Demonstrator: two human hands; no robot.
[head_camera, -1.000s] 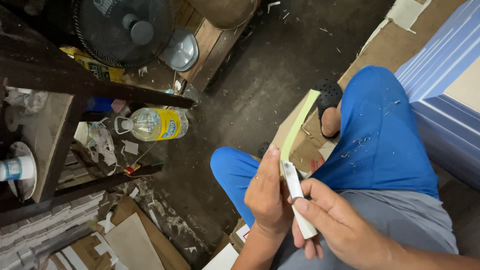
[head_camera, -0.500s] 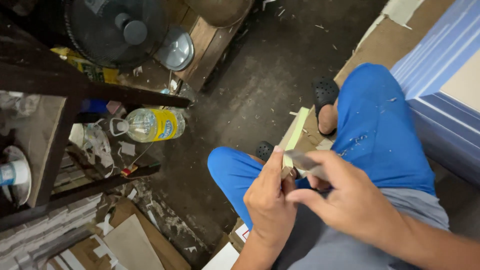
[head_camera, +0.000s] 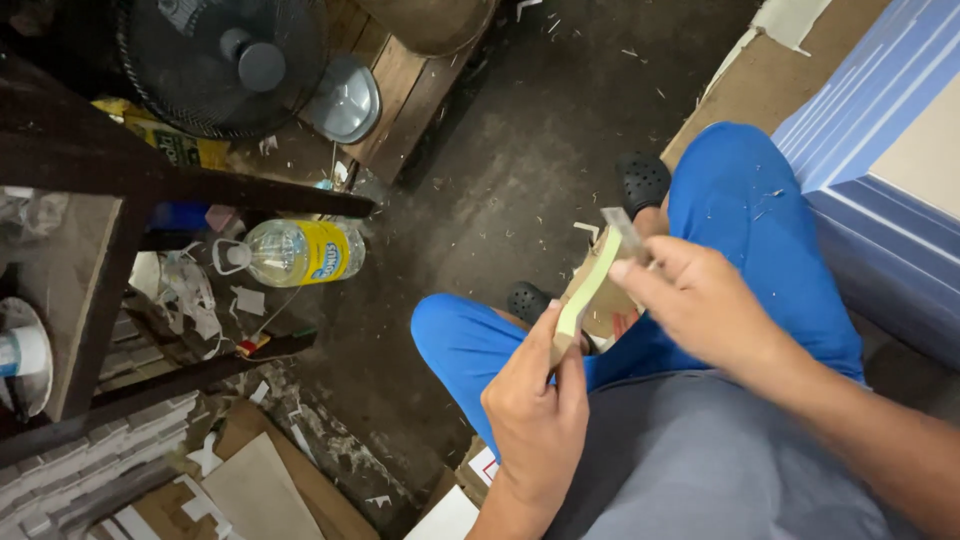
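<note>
A seated person's left hand (head_camera: 535, 420) pinches a pale green strip (head_camera: 585, 290) while the right hand (head_camera: 700, 305) grips a blade (head_camera: 622, 230) at its top; shavings litter the floor (head_camera: 520, 180) beyond the strip, trimming apparently midway.

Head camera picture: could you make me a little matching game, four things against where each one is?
Things:
1. pale green strip
2. plastic bottle
3. fan
4. black clog

Places:
A. top left, behind the dark wooden frame
B. lying on its side on the floor
C. on the foot beside the blue-trousered knee
D. pinched in the left hand

Pairs: 1-D, 2-B, 3-A, 4-C
</note>
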